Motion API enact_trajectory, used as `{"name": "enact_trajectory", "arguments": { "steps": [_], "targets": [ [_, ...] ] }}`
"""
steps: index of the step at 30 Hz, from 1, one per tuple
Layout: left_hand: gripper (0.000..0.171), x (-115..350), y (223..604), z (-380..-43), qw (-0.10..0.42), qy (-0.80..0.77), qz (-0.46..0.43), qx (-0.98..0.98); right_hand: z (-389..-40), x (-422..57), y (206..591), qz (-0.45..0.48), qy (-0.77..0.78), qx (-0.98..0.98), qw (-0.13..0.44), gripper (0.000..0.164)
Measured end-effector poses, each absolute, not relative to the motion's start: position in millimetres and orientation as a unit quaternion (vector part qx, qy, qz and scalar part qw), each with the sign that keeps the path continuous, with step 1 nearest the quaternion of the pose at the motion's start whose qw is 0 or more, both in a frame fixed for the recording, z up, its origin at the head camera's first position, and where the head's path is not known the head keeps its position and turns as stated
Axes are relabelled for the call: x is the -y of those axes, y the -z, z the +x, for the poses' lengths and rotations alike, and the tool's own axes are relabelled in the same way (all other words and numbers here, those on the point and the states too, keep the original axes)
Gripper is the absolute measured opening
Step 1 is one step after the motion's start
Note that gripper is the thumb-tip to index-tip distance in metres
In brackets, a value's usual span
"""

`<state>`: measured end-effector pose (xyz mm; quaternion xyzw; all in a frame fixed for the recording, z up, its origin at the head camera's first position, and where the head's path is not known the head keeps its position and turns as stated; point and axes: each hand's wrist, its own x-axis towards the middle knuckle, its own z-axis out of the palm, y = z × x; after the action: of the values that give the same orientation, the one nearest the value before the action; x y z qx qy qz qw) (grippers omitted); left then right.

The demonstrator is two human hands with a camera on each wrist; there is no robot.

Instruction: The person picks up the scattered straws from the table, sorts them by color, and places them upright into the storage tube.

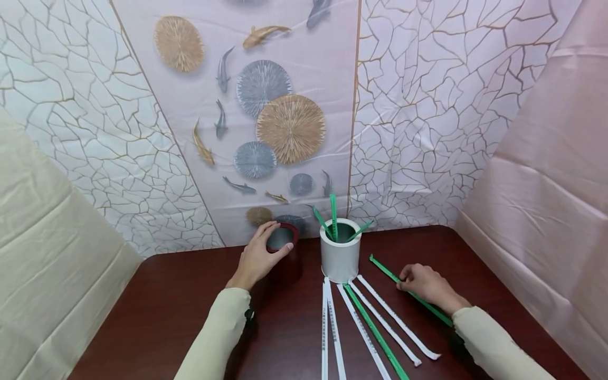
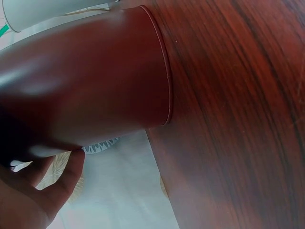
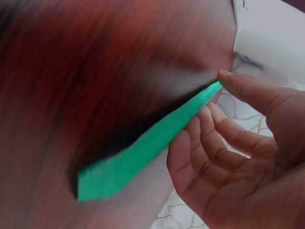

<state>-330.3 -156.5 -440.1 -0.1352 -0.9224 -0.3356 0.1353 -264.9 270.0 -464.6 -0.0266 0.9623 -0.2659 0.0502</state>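
Note:
My left hand grips a dark red cylindrical cup near its rim, fingers on the far side and thumb at the near side. The cup stands upright at the table's back edge. Over on the right, my right hand pinches a long green paper-wrapped straw around its middle, the thumb on one side and curled fingers on the other. That straw slants across the dark wood table. Between the hands a white cup stands upright, with several green wrapped straws leaning inside it.
In front of the white cup, several white wrapped straws fan out toward me on the table, with another green straw among them. Patterned cloth hangs behind the table, and plain cloth hangs at the sides.

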Motion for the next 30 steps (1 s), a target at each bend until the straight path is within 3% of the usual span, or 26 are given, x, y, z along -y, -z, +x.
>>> {"name": "enact_trajectory", "arguments": {
  "steps": [11,20,29,30],
  "targets": [
    [0.079,155,441,-328,0.145,0.339,-0.137,0.920,-254,-256,462,-0.034,0.268,-0.962,0.048,0.029],
    [0.079,155,443,-327,0.154,0.346,-0.138,0.915,-258,-251,467,-0.040,0.258,-0.965,0.037,0.005],
    [0.077,155,441,-326,0.156,0.345,-0.135,0.915,-260,-248,472,-0.038,0.270,-0.962,0.036,0.035],
    [0.078,155,441,-326,0.156,0.344,-0.136,0.916,-260,-248,472,-0.035,0.267,-0.962,0.034,0.032]
  ]
}}
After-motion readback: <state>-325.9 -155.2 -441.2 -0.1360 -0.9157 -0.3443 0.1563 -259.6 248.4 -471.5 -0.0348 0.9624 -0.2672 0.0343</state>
